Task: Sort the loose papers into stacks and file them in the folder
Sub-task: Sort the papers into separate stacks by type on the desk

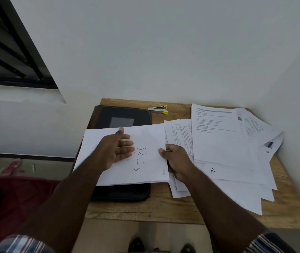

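Wooden tabletop (163,207) in white corner: black folder (121,115), loose papers (224,147) beside. Right hand (177,161) pinches drawing sheet (145,172); left hand (116,150) fingers spread above sheet.

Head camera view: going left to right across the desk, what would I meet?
Black folder → left hand over the drawing sheet → right hand gripping that sheet's edge → pile of loose papers.

Looks like my little home-office corner, small wooden bench (163,207) shoved against plain white walls, printed papers (224,143) all over it, black zip folder (121,115), stapler (159,109), louvered window (8,52) on the left
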